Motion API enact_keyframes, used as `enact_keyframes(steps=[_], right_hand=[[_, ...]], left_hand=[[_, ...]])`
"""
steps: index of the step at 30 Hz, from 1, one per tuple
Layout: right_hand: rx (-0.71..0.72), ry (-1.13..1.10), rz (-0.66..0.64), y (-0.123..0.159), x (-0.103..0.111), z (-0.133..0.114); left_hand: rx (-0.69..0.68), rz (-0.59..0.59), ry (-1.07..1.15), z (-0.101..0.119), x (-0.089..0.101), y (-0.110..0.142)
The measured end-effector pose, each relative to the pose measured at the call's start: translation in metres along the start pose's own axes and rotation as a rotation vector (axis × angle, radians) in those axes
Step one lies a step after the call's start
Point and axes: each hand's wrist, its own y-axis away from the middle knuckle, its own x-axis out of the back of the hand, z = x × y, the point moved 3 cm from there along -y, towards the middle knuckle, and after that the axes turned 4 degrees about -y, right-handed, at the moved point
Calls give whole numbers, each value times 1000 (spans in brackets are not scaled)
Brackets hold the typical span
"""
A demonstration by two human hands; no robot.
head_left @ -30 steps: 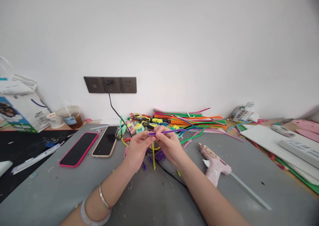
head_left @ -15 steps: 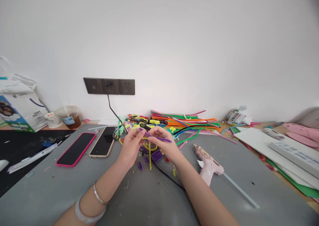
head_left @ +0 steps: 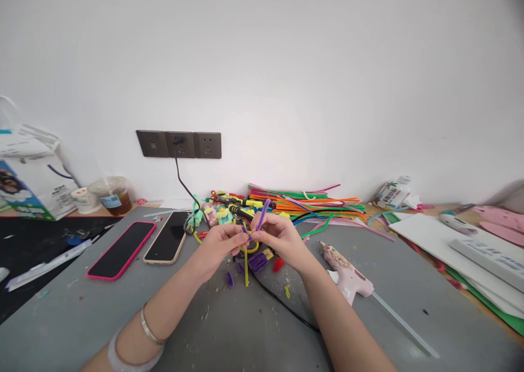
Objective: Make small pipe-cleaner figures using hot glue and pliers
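Note:
Between my two hands is a purple pipe cleaner (head_left: 264, 213), bent, with one end sticking up beside my right fingers. My left hand (head_left: 223, 243) pinches it from the left, fingers closed. My right hand (head_left: 276, 238) pinches it from the right with thumb and fingertips. A yellow pipe cleaner (head_left: 246, 267) hangs straight down just below the fingertips; whether it is held or lies behind cannot be made out. Under the hands are coiled purple pieces (head_left: 257, 262) and a small purple piece (head_left: 230, 279) on the grey mat (head_left: 221, 328).
Bundles of coloured pipe cleaners (head_left: 319, 201) lie along the wall. A pink glue gun (head_left: 347, 276) with a glue stick is at right. Two phones (head_left: 121, 250) and a drink cup (head_left: 112, 196) are at left. A black cord (head_left: 286, 301) crosses the mat. White boards (head_left: 446, 252) lie far right.
The purple pipe cleaner was lying nearly level across both hands; now it is bent, with one end upright. Both hands have turned, their fingertips closer together and slightly lower.

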Motion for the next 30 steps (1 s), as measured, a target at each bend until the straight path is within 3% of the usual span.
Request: enact_keyframes(steps=[5, 12, 18, 25, 30], right_hand=[[-35, -64, -64, 1, -1, -2], [-2, -90, -46, 0, 1, -1], [-26, -117, -69, 1, 1, 1], [-176, -187, -214, 6, -1, 6], [-203, -122, -65, 2, 5, 10]], left_hand=[[58, -66, 85, -5, -3, 0], [85, 34, 356, -12, -8, 0], [107, -72, 179, -8, -10, 2], [134, -197, 20, -8, -4, 4], [27, -75, -184, -1, 2, 2]])
